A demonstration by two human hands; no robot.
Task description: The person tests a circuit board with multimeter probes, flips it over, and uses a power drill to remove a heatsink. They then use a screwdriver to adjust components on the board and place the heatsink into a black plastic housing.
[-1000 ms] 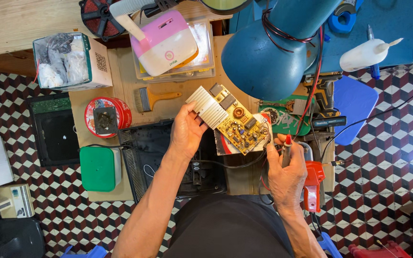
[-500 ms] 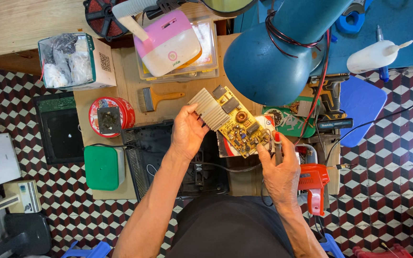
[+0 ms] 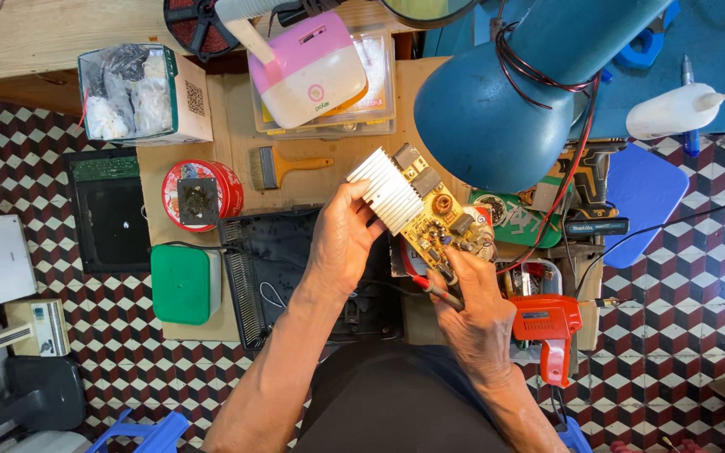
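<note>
Yellow circuit board (image 3: 442, 222), long axis slanting far-left to near-right; left hand (image 3: 341, 243) pinched its heatsink end, right hand (image 3: 476, 315) pinched a probe (image 3: 434, 289) at its near-right end.

The circuit board (image 3: 438, 220), with its white finned heat sink (image 3: 388, 191), now sits a little lower and further left under the blue lamp shade (image 3: 497, 101), and it is tilted more steeply than a second ago. The left hand (image 3: 341, 243) has shifted its grip, thumb now up against the heat sink. The right hand (image 3: 476, 315) has risen from beside the orange tool (image 3: 547, 323) to the board's lower edge, and its red-handled probe (image 3: 434, 289) now touches there.
</note>
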